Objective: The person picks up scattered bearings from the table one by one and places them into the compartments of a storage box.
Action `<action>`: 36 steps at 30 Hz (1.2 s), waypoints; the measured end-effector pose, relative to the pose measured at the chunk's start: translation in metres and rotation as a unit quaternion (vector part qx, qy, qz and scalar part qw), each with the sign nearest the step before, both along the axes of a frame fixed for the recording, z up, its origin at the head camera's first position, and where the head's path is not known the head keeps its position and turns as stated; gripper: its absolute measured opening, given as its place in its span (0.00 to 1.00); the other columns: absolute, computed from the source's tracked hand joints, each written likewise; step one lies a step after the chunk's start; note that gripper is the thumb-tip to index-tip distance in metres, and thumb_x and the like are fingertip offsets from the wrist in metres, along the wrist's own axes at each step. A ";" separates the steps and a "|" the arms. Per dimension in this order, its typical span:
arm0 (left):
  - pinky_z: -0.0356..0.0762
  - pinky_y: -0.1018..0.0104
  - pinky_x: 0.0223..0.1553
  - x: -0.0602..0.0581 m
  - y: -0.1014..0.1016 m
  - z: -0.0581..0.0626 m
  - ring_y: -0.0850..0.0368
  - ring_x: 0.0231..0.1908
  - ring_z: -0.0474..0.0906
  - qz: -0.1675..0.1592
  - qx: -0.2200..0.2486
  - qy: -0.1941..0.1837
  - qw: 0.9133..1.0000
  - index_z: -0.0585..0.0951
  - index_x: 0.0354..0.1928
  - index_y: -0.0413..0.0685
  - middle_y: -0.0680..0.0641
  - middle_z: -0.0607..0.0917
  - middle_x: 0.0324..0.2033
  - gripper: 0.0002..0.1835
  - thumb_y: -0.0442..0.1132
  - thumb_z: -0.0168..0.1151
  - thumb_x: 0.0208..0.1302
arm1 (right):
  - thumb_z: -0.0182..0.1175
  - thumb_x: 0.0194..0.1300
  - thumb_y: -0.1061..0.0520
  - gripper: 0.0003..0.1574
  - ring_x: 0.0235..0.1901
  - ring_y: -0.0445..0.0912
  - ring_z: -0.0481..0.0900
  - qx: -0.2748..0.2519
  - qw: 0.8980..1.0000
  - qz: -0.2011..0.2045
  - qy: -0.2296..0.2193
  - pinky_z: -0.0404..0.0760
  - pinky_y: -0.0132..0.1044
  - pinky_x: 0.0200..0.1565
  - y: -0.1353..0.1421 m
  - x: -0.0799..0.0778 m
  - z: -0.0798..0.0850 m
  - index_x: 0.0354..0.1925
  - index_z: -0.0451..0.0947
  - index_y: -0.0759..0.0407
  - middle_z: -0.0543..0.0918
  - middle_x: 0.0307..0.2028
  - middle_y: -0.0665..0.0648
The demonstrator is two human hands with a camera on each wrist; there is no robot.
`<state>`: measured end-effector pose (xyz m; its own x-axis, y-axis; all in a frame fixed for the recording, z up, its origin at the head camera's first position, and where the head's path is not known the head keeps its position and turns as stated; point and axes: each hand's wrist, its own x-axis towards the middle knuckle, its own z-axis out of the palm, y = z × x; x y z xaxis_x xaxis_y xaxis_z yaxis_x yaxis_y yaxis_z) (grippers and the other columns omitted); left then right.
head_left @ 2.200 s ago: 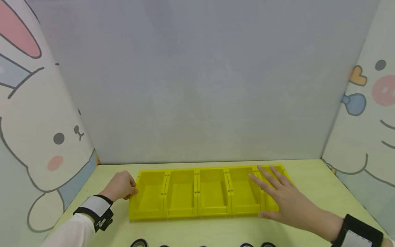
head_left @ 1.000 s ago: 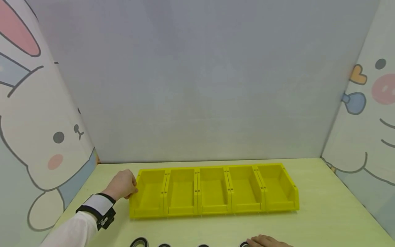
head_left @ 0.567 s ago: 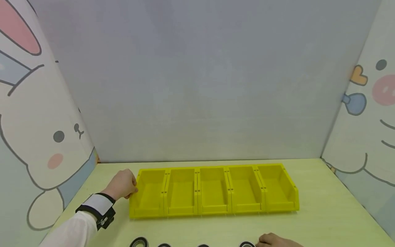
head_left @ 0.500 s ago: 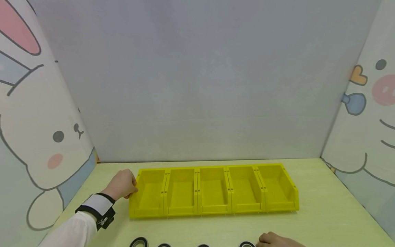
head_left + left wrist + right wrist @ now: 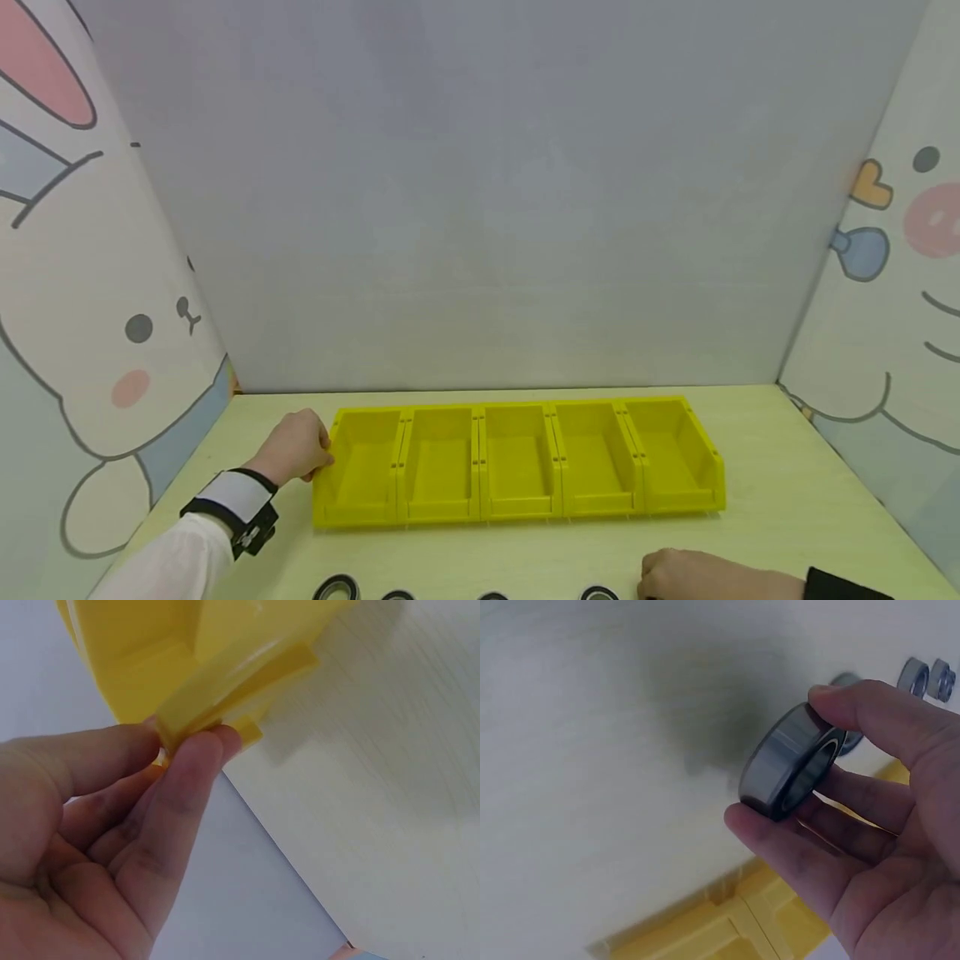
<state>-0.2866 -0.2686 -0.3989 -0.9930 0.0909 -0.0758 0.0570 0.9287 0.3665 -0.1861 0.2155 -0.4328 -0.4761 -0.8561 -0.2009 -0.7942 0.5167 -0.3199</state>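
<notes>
A row of joined yellow bins (image 5: 521, 506) stands on the table, its compartments bare inside. At its left end, my left hand (image 5: 292, 446) pinches the edge of the outer bin wall. The left wrist view shows the thumb and fingers of that left hand (image 5: 142, 817) on the yellow edge (image 5: 225, 682). My right hand (image 5: 693, 575) is low at the front, right of the middle. In the right wrist view, the right hand (image 5: 870, 817) grips a ball bearing (image 5: 776, 761) by its outer rim, between thumb and fingers, tilted over the table.
Several more ball bearings lie along the front of the table, one at the left (image 5: 335, 578) and another (image 5: 597, 589) beside my right hand, cut off by the view's lower edge. A grey panel (image 5: 480, 208) stands behind the bins. Printed panels flank both sides.
My right hand has left the right end of the bins, come down to the front and picked up the rightmost bearing. It has since shifted slightly right. My left hand stays on the bin.
</notes>
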 end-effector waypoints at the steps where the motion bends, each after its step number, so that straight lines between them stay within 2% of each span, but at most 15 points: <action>1: 0.74 0.71 0.17 0.000 0.000 0.000 0.58 0.12 0.73 0.000 0.001 0.000 1.000 0.81 0.22 0.38 0.48 0.76 0.11 0.05 0.29 0.67 0.52 | 0.61 0.61 0.47 0.08 0.24 0.28 0.67 0.017 0.998 -0.045 -0.031 0.70 0.22 0.27 0.000 -0.001 0.008 0.32 0.81 0.48 0.73 0.25 0.36; 3: 0.74 0.70 0.17 -0.001 0.000 -0.001 0.58 0.12 0.73 -0.001 0.003 0.001 1.000 0.82 0.22 0.37 0.49 0.76 0.11 0.05 0.29 0.67 0.52 | 0.66 0.57 0.50 0.08 0.27 0.30 0.70 0.040 0.992 -0.103 -0.056 0.74 0.27 0.30 0.002 -0.006 0.026 0.36 0.82 0.50 0.76 0.29 0.39; 5: 0.74 0.71 0.17 -0.001 -0.001 -0.002 0.59 0.12 0.73 0.000 0.003 0.001 1.000 0.82 0.22 0.38 0.49 0.76 0.11 0.05 0.29 0.67 0.52 | 0.69 0.53 0.53 0.12 0.30 0.32 0.71 0.053 0.988 -0.134 -0.060 0.75 0.29 0.33 0.004 -0.011 0.041 0.39 0.82 0.50 0.77 0.32 0.41; 8: 0.74 0.71 0.17 -0.001 -0.002 -0.003 0.59 0.12 0.72 0.000 0.003 0.003 1.000 0.81 0.21 0.38 0.49 0.76 0.11 0.06 0.29 0.67 0.52 | 0.69 0.48 0.60 0.15 0.31 0.32 0.71 0.048 0.988 -0.141 -0.040 0.75 0.29 0.33 0.007 -0.020 0.058 0.37 0.81 0.51 0.77 0.34 0.42; 12: 0.74 0.71 0.17 -0.001 -0.003 -0.004 0.59 0.12 0.72 0.001 0.002 0.006 1.000 0.81 0.21 0.39 0.49 0.76 0.11 0.06 0.29 0.68 0.52 | 0.69 0.48 0.59 0.15 0.30 0.35 0.70 0.058 0.984 -0.169 -0.013 0.74 0.29 0.31 0.012 -0.036 0.075 0.38 0.81 0.51 0.77 0.35 0.44; 16: 0.74 0.71 0.17 0.000 -0.003 -0.003 0.59 0.12 0.73 0.001 0.004 0.005 1.000 0.81 0.20 0.39 0.49 0.76 0.11 0.07 0.29 0.67 0.52 | 0.68 0.48 0.60 0.14 0.28 0.39 0.69 0.060 0.980 -0.187 0.023 0.71 0.30 0.29 0.019 -0.052 0.083 0.37 0.80 0.54 0.77 0.34 0.47; 20: 0.75 0.70 0.17 0.000 -0.002 -0.002 0.58 0.12 0.73 -0.002 0.006 0.003 1.000 0.81 0.21 0.38 0.49 0.75 0.11 0.06 0.29 0.67 0.52 | 0.68 0.47 0.61 0.12 0.26 0.40 0.69 0.051 0.979 -0.189 0.060 0.71 0.31 0.28 0.028 -0.067 0.084 0.33 0.79 0.55 0.78 0.33 0.49; 25: 0.75 0.70 0.17 -0.001 -0.003 -0.001 0.58 0.13 0.74 -0.001 0.004 0.002 1.000 0.82 0.22 0.37 0.49 0.76 0.12 0.05 0.29 0.67 0.52 | 0.68 0.47 0.62 0.11 0.23 0.40 0.67 0.059 0.973 -0.195 0.104 0.69 0.31 0.26 0.036 -0.089 0.076 0.30 0.76 0.55 0.75 0.29 0.50; 30: 0.74 0.71 0.17 -0.002 -0.002 -0.001 0.59 0.12 0.73 -0.005 0.004 0.005 1.000 0.81 0.20 0.39 0.50 0.75 0.11 0.07 0.29 0.67 0.53 | 0.69 0.46 0.62 0.13 0.23 0.42 0.68 0.081 0.965 -0.229 0.101 0.71 0.32 0.26 0.040 -0.106 0.066 0.32 0.76 0.58 0.74 0.27 0.52; 36: 0.73 0.71 0.17 -0.002 -0.002 -0.003 0.60 0.11 0.71 -0.005 0.003 0.004 1.000 0.81 0.20 0.39 0.51 0.74 0.10 0.07 0.29 0.67 0.53 | 0.69 0.47 0.62 0.13 0.22 0.43 0.68 0.092 0.961 -0.246 0.087 0.70 0.32 0.25 0.041 -0.116 0.050 0.30 0.74 0.59 0.71 0.25 0.51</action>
<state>-0.2890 -0.2704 -0.4020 -0.9927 0.1006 -0.0666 0.0688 0.9255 0.3724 -0.3017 0.2562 -0.3823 -0.8541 -0.4769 -0.2076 -0.4728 0.8782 -0.0724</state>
